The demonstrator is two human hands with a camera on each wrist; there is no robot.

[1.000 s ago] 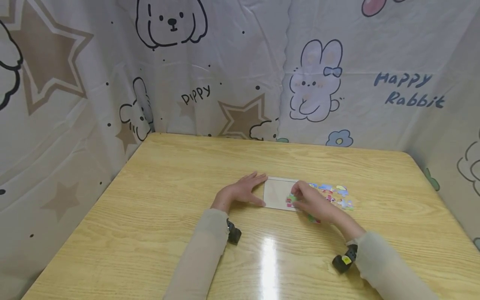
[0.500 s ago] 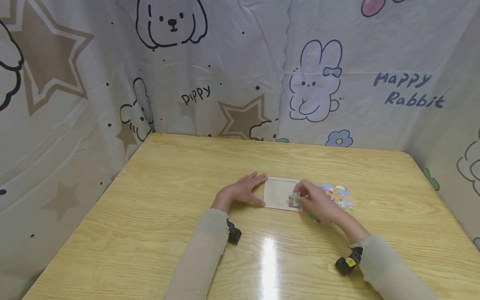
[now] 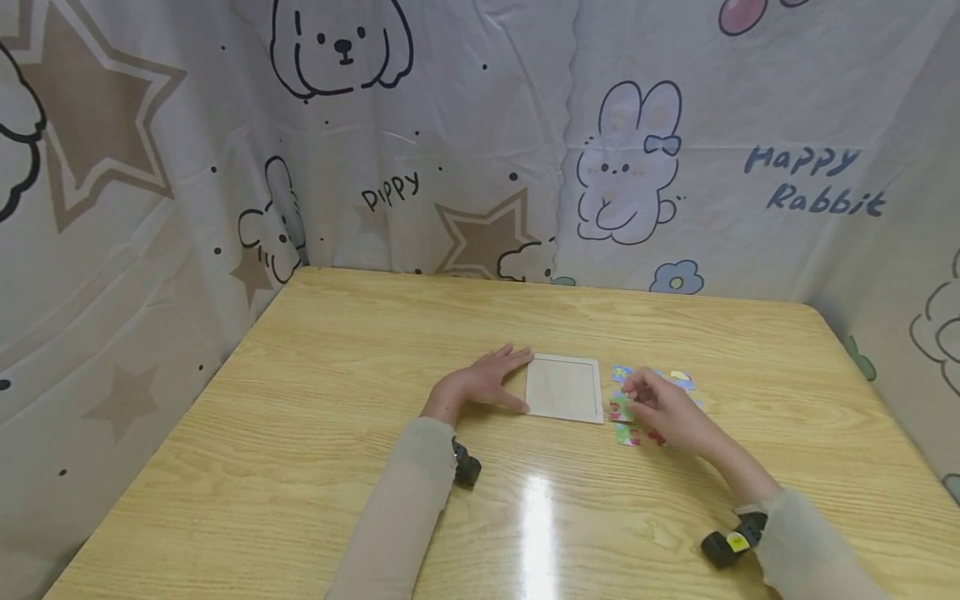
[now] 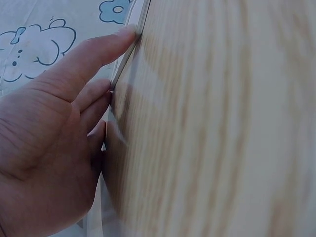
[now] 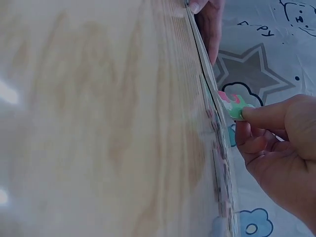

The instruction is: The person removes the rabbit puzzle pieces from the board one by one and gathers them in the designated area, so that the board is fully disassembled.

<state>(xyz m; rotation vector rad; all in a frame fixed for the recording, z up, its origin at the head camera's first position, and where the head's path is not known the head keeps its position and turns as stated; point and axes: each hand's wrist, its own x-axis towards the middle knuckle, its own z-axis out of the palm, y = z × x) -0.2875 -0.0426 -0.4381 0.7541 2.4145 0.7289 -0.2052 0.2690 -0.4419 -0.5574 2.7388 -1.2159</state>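
Observation:
A shallow square wooden puzzle tray (image 3: 564, 387) lies flat on the table with no pieces inside its rim. My left hand (image 3: 483, 379) rests at its left side, thumb and fingers spread and touching the edge; the left wrist view shows the same fingers (image 4: 94, 59) against the tray's side. Just right of the tray, my right hand (image 3: 671, 417) pinches a green and pink jigsaw piece (image 5: 232, 105) between thumb and fingers, held up off the table. Below and around that hand lie several colourful loose pieces (image 3: 626, 435), partly hidden by it.
The pale wood table (image 3: 360, 350) extends on every side of the tray. A printed curtain (image 3: 480, 150) hangs behind it and at both sides. Black wrist cameras (image 3: 726, 550) sit on both wrists.
My right hand has moved right with the jigsaw piece, from over the tray's right part to over the loose pieces beside it. The left hand has stayed put.

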